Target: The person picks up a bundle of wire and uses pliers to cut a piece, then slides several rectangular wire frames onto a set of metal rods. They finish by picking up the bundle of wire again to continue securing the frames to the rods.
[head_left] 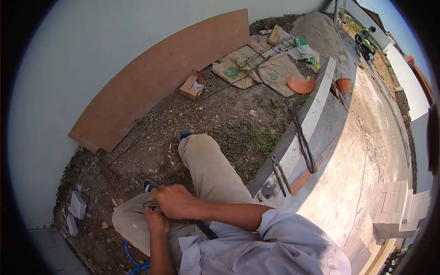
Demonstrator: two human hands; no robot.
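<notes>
Ahead of my hands (176, 201), bare stony soil (158, 121) meets a pale wall (114, 36), with 1 long brown board (183, 64) against it. To their right, beyond a low ledge (293, 153), sunlight brightens pale ground (337, 197).

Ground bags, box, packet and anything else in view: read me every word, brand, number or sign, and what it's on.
No text can be read.
Brown paper bags: green print, too blurred to read.
Green-and-white sack: coloured print, too small to read.
Small red-and-white packet: too small to tell.
Cardboard box: no legible lettering.
Metal pieces in the hands: no marking can be made out.
</notes>
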